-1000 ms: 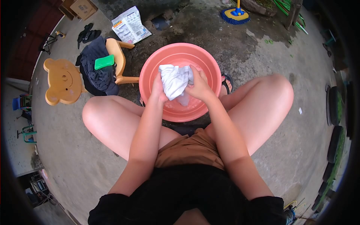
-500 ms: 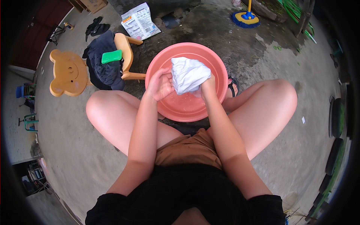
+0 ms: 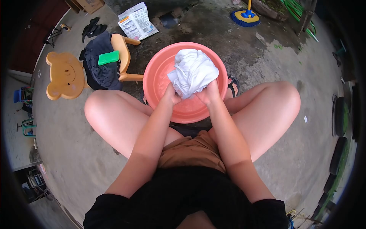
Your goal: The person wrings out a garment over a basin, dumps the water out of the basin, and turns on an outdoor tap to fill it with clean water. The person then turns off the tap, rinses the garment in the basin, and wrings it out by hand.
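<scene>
A bunched white cloth point(image 3: 193, 72) is held up over a round pink basin point(image 3: 152, 76) that stands between my knees. My left hand point(image 3: 173, 94) grips the cloth from its lower left side, with the fingertips tucked under it. On the lower right, my right hand point(image 3: 209, 92) is closed on the same cloth, its fingers partly covered by the folds. Inside the basin, the visible bottom looks wet and shiny. The cloth hides the basin's far middle part.
Left of the basin stands a yellow bear-shaped chair point(image 3: 65, 76) with dark clothing point(image 3: 100, 70) and a green bar-shaped item point(image 3: 108, 58) on it. Behind are a white printed bag point(image 3: 138, 22) and a blue-yellow mop head point(image 3: 245, 17). Black slippers point(image 3: 93, 28) lie at far left.
My left hand, open beside the cloth before, has moved right and closed on it. The cloth has spread into a larger, looser bundle. The view has shifted slightly.
</scene>
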Demonstrator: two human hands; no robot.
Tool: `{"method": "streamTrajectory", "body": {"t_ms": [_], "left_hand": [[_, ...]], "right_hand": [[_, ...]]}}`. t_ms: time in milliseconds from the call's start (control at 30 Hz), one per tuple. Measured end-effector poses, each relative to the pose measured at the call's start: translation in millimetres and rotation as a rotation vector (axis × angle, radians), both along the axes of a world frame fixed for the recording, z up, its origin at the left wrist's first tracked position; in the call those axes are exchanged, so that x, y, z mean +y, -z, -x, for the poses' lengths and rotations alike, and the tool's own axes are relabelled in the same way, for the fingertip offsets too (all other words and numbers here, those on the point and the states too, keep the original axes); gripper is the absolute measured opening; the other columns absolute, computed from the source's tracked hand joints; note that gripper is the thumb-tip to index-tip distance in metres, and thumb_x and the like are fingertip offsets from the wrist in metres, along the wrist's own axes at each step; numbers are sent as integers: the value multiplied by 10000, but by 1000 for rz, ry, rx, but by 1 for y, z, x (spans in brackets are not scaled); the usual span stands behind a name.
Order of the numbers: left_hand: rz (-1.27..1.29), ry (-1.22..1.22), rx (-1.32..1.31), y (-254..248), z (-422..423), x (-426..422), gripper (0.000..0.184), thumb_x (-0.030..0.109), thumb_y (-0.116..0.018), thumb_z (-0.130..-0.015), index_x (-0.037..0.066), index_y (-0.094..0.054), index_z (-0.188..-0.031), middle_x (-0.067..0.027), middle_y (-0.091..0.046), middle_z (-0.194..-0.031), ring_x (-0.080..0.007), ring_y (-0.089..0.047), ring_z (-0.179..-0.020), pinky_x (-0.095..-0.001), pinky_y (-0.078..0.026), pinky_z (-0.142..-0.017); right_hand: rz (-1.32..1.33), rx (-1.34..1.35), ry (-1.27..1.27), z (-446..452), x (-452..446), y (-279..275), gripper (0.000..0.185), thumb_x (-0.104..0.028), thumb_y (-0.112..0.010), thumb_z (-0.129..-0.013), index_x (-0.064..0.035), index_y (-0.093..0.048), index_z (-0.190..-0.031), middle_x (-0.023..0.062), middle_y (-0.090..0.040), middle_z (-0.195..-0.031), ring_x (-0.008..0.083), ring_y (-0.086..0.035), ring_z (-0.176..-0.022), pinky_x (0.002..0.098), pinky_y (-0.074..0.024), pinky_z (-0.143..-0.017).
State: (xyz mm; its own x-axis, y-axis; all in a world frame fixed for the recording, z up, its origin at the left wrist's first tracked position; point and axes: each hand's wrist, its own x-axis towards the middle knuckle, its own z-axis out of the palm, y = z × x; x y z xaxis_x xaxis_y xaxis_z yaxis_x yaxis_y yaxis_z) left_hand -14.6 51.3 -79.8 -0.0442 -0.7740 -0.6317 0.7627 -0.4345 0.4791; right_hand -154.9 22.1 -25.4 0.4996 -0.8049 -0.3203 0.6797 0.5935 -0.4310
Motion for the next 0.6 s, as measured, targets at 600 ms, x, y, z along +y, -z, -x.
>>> {"method": "streamTrajectory", "body": {"t_ms": [600], "left_hand": [[128, -377, -108, 28, -39, -8, 464, 29, -398, -753, -66, -434, -1205, -210, -535, -1136, -335, -536, -1066, -463, -421, -952]], "right_hand": [[-327, 540, -156, -3, -20, 109, 451, -424, -416, -916, -131, -445, -1258, 141, -552, -1168, 311, -573, -999, 504, -478, -831]]}}
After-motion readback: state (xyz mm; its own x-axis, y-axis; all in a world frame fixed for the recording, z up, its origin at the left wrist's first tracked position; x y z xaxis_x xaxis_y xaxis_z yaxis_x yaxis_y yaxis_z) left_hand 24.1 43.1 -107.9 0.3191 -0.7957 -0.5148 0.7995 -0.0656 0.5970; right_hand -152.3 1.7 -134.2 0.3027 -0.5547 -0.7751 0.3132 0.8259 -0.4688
